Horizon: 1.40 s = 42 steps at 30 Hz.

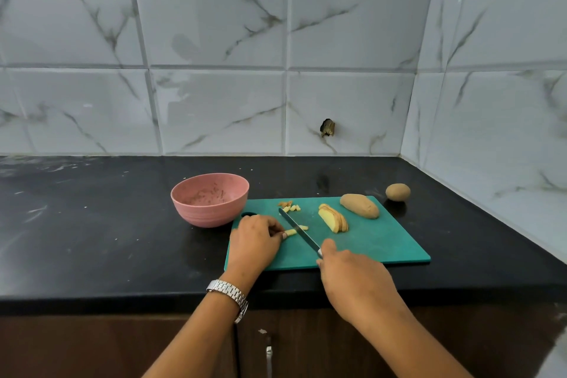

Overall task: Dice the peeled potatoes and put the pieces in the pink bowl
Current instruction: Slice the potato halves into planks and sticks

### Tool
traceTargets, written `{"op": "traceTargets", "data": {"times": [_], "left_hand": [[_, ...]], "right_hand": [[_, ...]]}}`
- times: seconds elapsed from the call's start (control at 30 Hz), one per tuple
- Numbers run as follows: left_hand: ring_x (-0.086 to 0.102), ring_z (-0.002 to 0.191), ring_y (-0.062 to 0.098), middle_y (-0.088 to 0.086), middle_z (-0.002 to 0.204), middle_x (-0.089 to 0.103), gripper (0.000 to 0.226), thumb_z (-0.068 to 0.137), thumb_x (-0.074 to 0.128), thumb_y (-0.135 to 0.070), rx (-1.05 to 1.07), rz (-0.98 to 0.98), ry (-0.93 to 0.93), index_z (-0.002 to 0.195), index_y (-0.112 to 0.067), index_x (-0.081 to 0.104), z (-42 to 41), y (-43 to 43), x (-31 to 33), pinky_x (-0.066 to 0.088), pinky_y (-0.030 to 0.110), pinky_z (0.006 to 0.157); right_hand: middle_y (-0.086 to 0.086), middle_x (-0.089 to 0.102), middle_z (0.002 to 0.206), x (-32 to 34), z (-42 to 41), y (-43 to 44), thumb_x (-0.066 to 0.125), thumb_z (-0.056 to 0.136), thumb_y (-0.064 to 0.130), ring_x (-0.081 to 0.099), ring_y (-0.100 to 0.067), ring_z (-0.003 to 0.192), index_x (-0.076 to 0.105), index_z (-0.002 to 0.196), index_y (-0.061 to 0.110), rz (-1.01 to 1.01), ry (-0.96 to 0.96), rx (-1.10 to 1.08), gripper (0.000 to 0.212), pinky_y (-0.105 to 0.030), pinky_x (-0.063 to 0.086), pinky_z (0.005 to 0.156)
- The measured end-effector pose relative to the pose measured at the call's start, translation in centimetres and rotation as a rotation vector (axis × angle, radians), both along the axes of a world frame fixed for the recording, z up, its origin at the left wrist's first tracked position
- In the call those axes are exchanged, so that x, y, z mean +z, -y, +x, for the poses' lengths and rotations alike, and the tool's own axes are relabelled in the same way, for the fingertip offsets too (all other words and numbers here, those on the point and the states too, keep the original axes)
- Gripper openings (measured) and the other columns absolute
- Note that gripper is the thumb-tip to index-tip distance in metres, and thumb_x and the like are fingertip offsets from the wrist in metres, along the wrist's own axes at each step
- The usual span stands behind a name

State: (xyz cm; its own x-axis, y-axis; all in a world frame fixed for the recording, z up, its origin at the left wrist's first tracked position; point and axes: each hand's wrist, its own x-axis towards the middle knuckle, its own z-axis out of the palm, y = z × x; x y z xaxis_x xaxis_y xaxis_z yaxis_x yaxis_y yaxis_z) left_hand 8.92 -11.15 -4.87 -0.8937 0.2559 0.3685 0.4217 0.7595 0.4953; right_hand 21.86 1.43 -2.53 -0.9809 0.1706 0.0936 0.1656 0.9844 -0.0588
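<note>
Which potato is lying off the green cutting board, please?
The small round potato, on the black countertop; the long potato and the sliced potato both lie on the board.

Head camera looks down at the counter (92, 224).

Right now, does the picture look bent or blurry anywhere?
Head view: the wide lens bows the wall tiles and the black counter along its front edge; light is soft, with a dull sheen on that counter; the knife and the potato strip under it look sharp.
</note>
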Motion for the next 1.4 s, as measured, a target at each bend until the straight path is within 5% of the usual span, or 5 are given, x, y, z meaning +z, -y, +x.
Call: {"op": "traceTargets", "data": {"times": [0.37,0.63,1.07,1.23,1.4], "left_hand": [[0.055,0.096,0.009,-0.011,0.093,0.067,0.009,0.085,0.068,-0.031,-0.005,0.068,0.015,0.093,-0.028,0.074,-0.1,0.1,-0.4,0.05,0.033,0.085],[0.063,0.077,0.004,-0.01,0.073,0.067,0.02,0.076,0.077,-0.019,-0.015,0.222,0.012,0.079,-0.029,0.059,0.0,0.4,-0.6,0.053,0.032,0.078],[0.063,0.075,0.001,-0.009,0.071,0.066,0.026,0.078,0.074,-0.013,-0.034,0.295,0.057,0.078,-0.027,0.051,0.5,0.8,-0.4,0.047,0.019,0.074],[0.063,0.076,0.003,-0.007,0.075,0.066,0.027,0.08,0.071,-0.012,-0.022,0.279,0.044,0.076,-0.028,0.05,0.6,0.9,-0.3,0.05,0.021,0.076],[0.062,0.072,0.01,-0.003,0.075,0.065,0.03,0.079,0.068,-0.009,0.037,0.295,0.023,0.073,-0.025,0.043,0.9,0.8,-0.3,0.038,0.012,0.06]], "right_hand": [[0.0,0.048,0.089,0.5,-1.3,1.3,0.042,0.103,0.02,0.05,-0.019,0.081,0.04,0.119,0.019,-0.025,0.085,-0.057,0.017,-0.034,0.039,0.068],[0.005,0.041,0.075,0.3,0.0,1.3,0.041,0.105,0.027,0.051,-0.013,0.074,0.041,0.117,0.021,-0.005,0.035,0.002,0.013,-0.031,0.037,0.06],[-0.001,0.049,0.091,0.5,-1.8,1.9,0.041,0.104,0.022,0.054,-0.02,0.086,0.042,0.12,0.019,-0.027,0.066,-0.047,0.016,-0.034,0.038,0.068],[0.005,0.04,0.074,0.4,-0.6,1.8,0.041,0.104,0.026,0.046,-0.013,0.069,0.04,0.116,0.021,-0.007,0.021,-0.005,0.013,-0.031,0.036,0.059],[0.001,0.048,0.083,0.1,0.0,2.5,0.04,0.104,0.023,0.05,-0.018,0.074,0.042,0.116,0.019,-0.016,0.036,-0.003,0.012,-0.031,0.027,0.05]]}}
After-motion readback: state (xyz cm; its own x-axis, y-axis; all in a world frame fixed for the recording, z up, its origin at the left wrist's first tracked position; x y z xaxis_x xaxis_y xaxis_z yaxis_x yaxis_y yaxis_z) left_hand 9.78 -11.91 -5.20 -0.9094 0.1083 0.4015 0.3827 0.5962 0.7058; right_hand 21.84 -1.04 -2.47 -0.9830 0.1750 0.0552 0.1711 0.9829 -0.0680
